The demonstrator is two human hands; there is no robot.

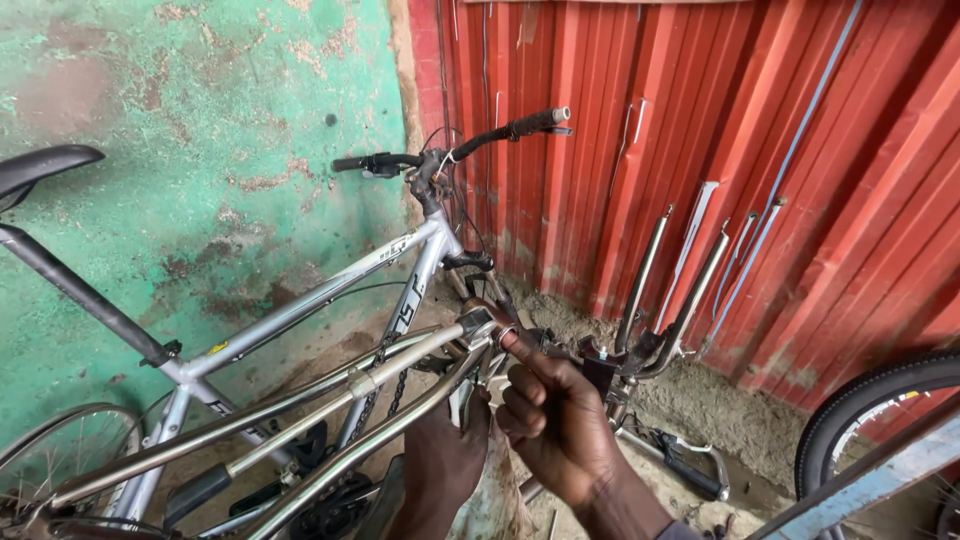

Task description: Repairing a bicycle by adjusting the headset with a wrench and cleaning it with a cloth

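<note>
green wall [200,130]: flaking painted plaster filling the far left of the scene.
red metal sheet [700,130]: ribbed, upright, filling the far right; thin pale rods and a blue strip lean against it.
silver bicycle [330,290]: stands along the green wall, black saddle at the far left edge, front end toward the red sheet.
handlebar [450,150]: black grips, tilted up to the right, cables hanging beneath it.
chrome frame [300,420]: a bare bicycle frame of shiny tubes, running from the near left corner up to the middle of the scene; it lies in front of the silver bicycle and its upper end is at the hands.
black tyre [870,400]: part of a wheel at the near right edge, a blue bar crossing below it.
dirt floor [720,410]: sandy and lumpy along the foot of the red sheet.
fork legs [680,290]: two chrome tubes rising from a dark clamp just right of the hands, leaning toward the red sheet.
right hand [550,420]: fingers curled together, thumb tip pressed on the frame's end.
left hand [440,450]: below the frame's end, fingers wrapped up around the lower tube; partly hidden by the tube and the right hand.
frame's end fitting [478,326]: small chrome block at the top of the tubes, touching the right thumb.
</note>
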